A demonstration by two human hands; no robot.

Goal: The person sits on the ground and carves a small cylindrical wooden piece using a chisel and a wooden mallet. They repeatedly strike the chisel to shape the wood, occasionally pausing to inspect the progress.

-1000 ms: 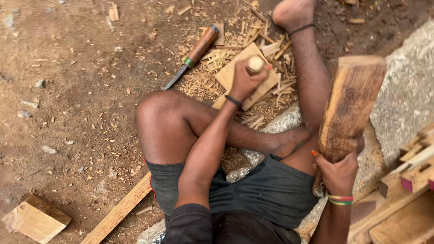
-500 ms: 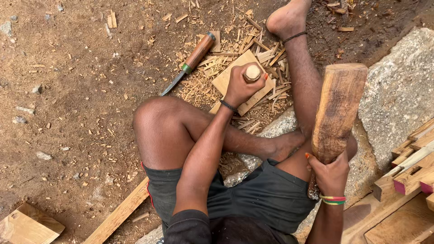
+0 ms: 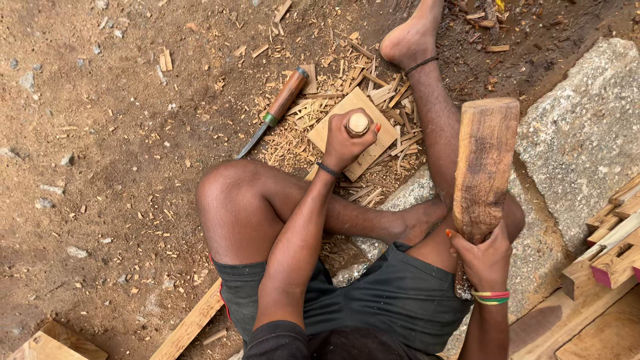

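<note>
The small flat wooden block (image 3: 360, 130) lies on the ground among pale wood shavings (image 3: 313, 130), directly under the left hand (image 3: 347, 140). That hand is closed in a fist around the upright handle of a chisel-like tool (image 3: 359, 123), whose rounded wooden top shows above the fingers; the tool stands on the block, and its blade is hidden by the hand. A dark band sits on the left wrist.

The right hand (image 3: 485, 257) is closed tightly around the lower end of a thick, rough wooden mallet (image 3: 485, 167), which rises from the fist and is held up above the person's right leg, well apart from the left hand and to its right. Coloured bands circle the right wrist.

Beyond the left hand, to its left, a knife (image 3: 273, 113) with a brown wooden handle and dark blade lies on the dirt at the edge of the shavings, touched by neither hand. The person sits with the left knee raised below the left hand and the right leg stretched out past the block, its foot (image 3: 410, 37) near the top edge.

To the right of the right hand lies a large grey stone slab (image 3: 587, 127), and beside it, at the frame's edge, stacked cut timber pieces (image 3: 613, 247). A long wooden plank (image 3: 190, 327) rests on the ground below the left knee.
</note>
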